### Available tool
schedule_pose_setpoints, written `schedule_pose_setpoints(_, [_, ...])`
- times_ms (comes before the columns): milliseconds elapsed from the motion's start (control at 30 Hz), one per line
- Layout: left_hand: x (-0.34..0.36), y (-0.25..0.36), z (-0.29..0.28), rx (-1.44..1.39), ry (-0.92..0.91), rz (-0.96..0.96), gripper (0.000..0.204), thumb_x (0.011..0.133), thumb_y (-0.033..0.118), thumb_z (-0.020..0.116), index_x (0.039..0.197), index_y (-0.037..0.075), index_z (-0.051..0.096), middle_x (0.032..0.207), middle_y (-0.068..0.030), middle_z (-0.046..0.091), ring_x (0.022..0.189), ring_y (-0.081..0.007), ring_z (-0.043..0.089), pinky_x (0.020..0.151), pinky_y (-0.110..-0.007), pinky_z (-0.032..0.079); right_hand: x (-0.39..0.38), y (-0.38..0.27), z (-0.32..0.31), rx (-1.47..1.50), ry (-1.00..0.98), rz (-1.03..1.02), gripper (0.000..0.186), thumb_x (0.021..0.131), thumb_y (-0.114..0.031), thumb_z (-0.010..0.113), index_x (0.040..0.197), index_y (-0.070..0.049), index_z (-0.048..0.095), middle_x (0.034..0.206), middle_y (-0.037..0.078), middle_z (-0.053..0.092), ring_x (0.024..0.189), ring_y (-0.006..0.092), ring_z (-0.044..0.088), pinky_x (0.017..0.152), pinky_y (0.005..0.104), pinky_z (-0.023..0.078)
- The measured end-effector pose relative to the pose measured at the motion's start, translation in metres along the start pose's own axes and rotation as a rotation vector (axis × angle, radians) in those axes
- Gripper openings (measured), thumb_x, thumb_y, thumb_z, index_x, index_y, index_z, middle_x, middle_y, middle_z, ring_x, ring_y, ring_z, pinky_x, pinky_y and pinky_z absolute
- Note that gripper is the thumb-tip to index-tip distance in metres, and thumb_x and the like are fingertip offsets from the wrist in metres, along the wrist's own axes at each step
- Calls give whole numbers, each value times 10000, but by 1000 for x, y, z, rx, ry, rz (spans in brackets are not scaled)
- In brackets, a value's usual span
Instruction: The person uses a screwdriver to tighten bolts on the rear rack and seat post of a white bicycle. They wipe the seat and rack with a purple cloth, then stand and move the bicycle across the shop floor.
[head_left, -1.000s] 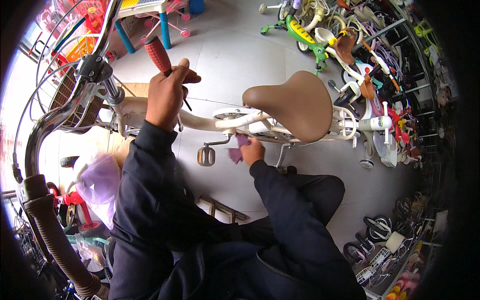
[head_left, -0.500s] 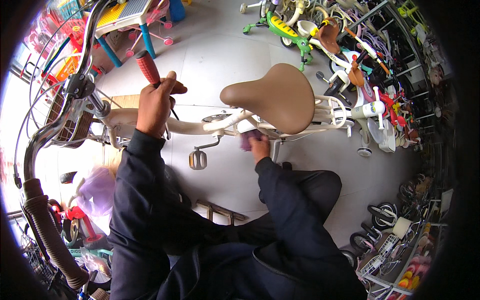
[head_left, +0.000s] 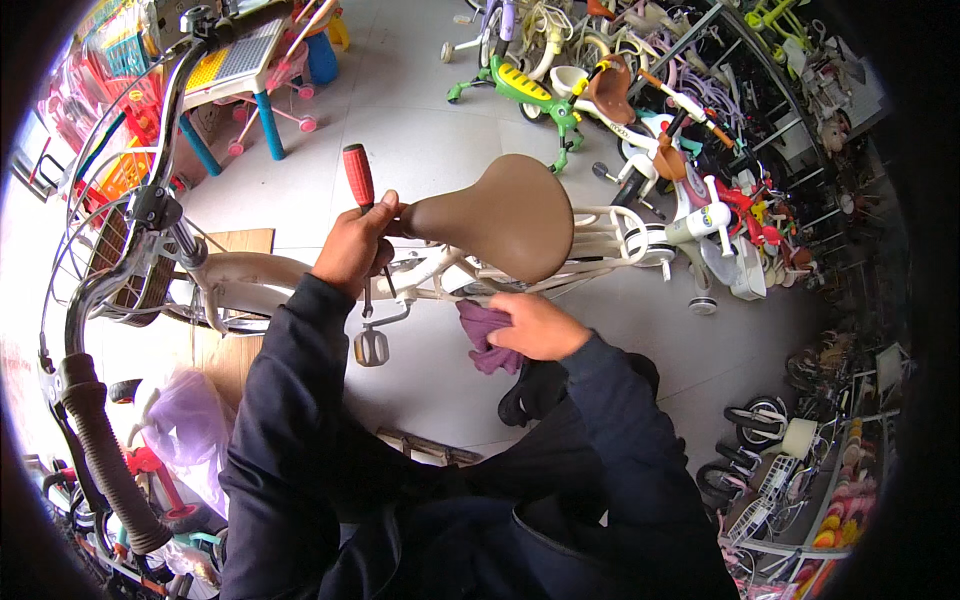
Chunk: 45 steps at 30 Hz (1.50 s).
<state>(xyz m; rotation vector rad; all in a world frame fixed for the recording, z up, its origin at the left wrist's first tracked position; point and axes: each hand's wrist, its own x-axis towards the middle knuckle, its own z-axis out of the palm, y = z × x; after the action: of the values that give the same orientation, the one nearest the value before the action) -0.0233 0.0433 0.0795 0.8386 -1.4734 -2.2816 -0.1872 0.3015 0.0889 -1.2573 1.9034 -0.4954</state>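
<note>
By saddle point(head_left: 510, 215) | left hand point(head_left: 355, 247): one screwdriver point(head_left: 358, 176) | right hand point(head_left: 542, 327): one cloth point(head_left: 482, 338)

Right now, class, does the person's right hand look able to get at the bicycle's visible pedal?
Probably yes: nothing seems to stand between the right hand and the pedal, off to its left. The purple cloth in that hand may hamper a grip, though, and depth is hard to judge.

- Floor point(head_left: 400, 120): pale grey, tiled, thin joints, soft sheen
- Upper left: small table point(head_left: 245, 60), grey-and-yellow studded top, blue legs
- Right: metal racks point(head_left: 690, 36), crowded, outer end in shadow
- Light: white glare along left edge, dimmer at right
</note>
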Motion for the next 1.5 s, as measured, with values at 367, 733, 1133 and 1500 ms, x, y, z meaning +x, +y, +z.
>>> schedule_pose_setpoints(367, [-8,-13,11,-27,176,120,411,1046,373,625,998,-27,702,846,-98,719,499,-76,438,458,-268,325,0,-18,-47,-310,1084,-144,402,818,-40,662,1211,13,592,1225,259,610,1148,449,594,992,477,492])
schedule_pose_setpoints(733, [-190,-19,-43,-450,558,713,442,1077,382,548,1270,-2,654,842,-10,616,503,-63,384,426,-206,279,37,-27,-41,92,1156,7,487,921,-206,723,1317,-4,526,1175,272,691,1097,462,666,962,492,514])
schedule_pose_setpoints(1133, [-271,72,-59,-603,-55,751,855,1090,517,459,1569,-146,214,807,-55,588,513,-86,413,441,-248,385,32,-30,-47,126,1115,-1,509,908,-187,723,1332,1,514,1235,293,672,1159,487,640,997,506,507])
schedule_pose_setpoints(1500, [-233,113,-59,-722,-351,662,634,1103,385,454,1521,-84,374,710,7,492,535,-76,385,416,-245,286,29,-18,-47,63,1265,69,487,916,-197,683,1324,7,511,1196,326,676,1113,522,643,968,534,512])
